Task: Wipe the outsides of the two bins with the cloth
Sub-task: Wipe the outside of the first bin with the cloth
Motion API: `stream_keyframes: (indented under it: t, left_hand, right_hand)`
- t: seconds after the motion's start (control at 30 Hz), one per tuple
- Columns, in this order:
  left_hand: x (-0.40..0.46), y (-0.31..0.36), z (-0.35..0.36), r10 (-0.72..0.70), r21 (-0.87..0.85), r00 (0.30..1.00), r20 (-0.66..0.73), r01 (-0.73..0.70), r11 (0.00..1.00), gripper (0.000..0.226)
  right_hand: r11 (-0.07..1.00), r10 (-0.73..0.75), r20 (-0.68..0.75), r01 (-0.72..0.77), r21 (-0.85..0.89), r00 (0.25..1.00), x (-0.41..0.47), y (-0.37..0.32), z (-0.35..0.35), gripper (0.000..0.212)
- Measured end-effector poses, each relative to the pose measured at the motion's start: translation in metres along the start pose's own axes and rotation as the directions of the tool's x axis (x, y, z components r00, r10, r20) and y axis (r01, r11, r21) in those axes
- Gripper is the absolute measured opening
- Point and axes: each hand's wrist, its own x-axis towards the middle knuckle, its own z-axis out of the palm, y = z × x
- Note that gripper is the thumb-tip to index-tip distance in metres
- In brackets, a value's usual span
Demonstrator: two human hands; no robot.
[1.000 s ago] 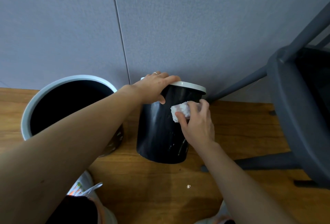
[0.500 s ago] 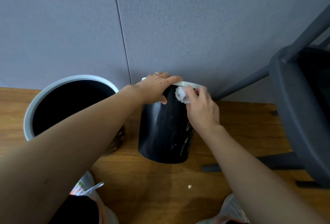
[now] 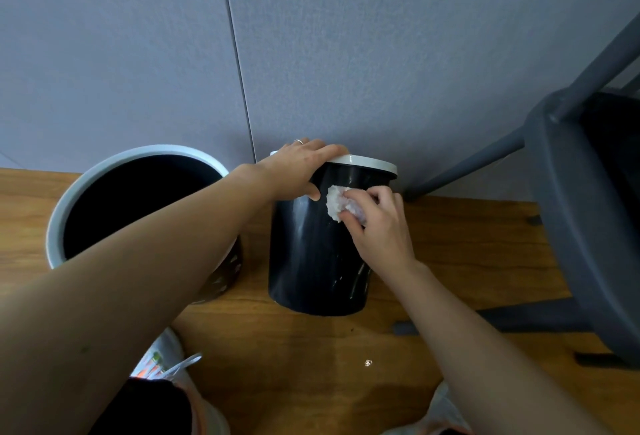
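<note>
A small black bin (image 3: 311, 261) with a white lid rim stands on the wooden floor against the grey wall. My left hand (image 3: 301, 169) grips its top rim, thumb down the front. My right hand (image 3: 377, 223) presses a crumpled white cloth (image 3: 335, 204) against the upper side of this bin, just under the rim. White streaks show low on the bin's right side. To the left stands a larger open bin (image 3: 55, 223) with a pale rim and a dark inside; my left forearm crosses over it.
A dark grey chair (image 3: 568, 212) stands at the right, its legs reaching the wall and the floor close to the small bin. The grey wall (image 3: 346, 53) is right behind both bins. A small white scrap (image 3: 368, 362) lies on the floor. My shoes show at the bottom.
My right hand carried the cloth from mid-height up to the rim, then a little back down and left on the small bin's side. My left hand stayed on the rim.
</note>
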Motion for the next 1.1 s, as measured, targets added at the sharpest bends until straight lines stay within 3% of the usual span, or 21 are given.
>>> stream_keyframes:
  t: [0.17,0.3,0.47,0.63,0.73,0.9,1.0,1.1]
  left_hand:
    - [0.001,0.002,0.001,0.005,-0.006,1.000,0.001,-0.005,1.000,0.086]
    - [0.002,0.001,0.000,-0.002,-0.008,1.000,-0.002,0.002,1.000,0.085]
    - [0.002,0.004,0.001,-0.003,0.007,1.000,-0.004,0.003,1.000,0.086]
    - [0.000,0.004,0.001,0.004,0.028,1.000,-0.004,-0.004,1.000,0.088]
    - [0.001,0.005,0.001,0.001,0.040,1.000,-0.004,-0.001,0.999,0.088]
    - [0.003,0.003,0.001,-0.017,0.034,1.000,-0.004,0.018,0.999,0.087]
    - [0.004,0.004,0.003,-0.016,0.033,1.000,-0.006,0.016,0.999,0.086]
    - [0.005,0.005,0.003,-0.019,0.045,1.000,-0.007,0.019,0.999,0.087]
  right_hand:
    - [0.996,0.087,-0.103,-0.085,0.025,0.991,0.008,-0.004,0.000,0.031]
    - [0.999,0.037,-0.021,-0.036,0.018,0.999,-0.014,-0.008,0.008,0.039]
    - [1.000,0.021,-0.055,-0.021,-0.013,0.998,-0.013,-0.006,0.010,0.025]
    - [0.999,0.047,-0.198,-0.047,0.006,0.979,0.026,-0.004,-0.006,0.026]
    - [0.998,-0.015,-0.139,0.007,-0.059,0.990,0.021,-0.003,-0.006,0.026]
    - [0.971,-0.165,0.095,0.179,-0.157,0.982,-0.040,0.004,0.012,0.020]
    - [0.968,-0.210,0.106,0.222,-0.117,0.972,-0.050,0.011,0.014,0.018]
    - [0.991,-0.108,0.027,0.110,-0.080,0.994,-0.022,0.010,0.007,0.022]
